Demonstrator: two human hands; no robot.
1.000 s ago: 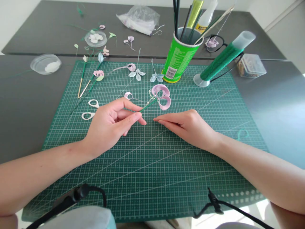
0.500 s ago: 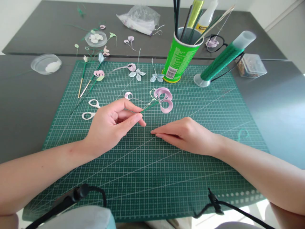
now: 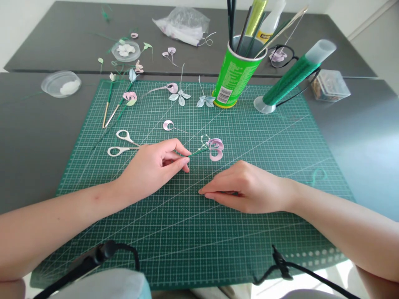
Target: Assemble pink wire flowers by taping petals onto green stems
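My left hand (image 3: 158, 166) pinches the green-wrapped stem of a purple looped-petal flower (image 3: 216, 149) between thumb and forefinger. A small sprig of pale green beads (image 3: 204, 139) stands beside its petals. To the right and a little nearer, my right hand (image 3: 246, 187) is closed in a pinch above the mat; whatever its fingertips hold is too small to make out. White-handled scissors (image 3: 117, 151) lie partly under my left hand. Just beyond that hand rests a single purple petal loop on a wire (image 3: 168, 125).
A green cutting mat (image 3: 174, 241) covers the near table. On it stand a green can (image 3: 235, 77) of sticks and a tilted green tube (image 3: 289, 81). Pale blue flowers (image 3: 180, 97), wrapped stems (image 3: 107, 104), clear dishes (image 3: 50, 85) and a plastic box (image 3: 330, 86) lie around.
My left hand has come nearer and slightly right, lowering the purple flower, which appears turned and smaller. My right hand has moved slightly toward me, still pinched. More of the scissors shows.
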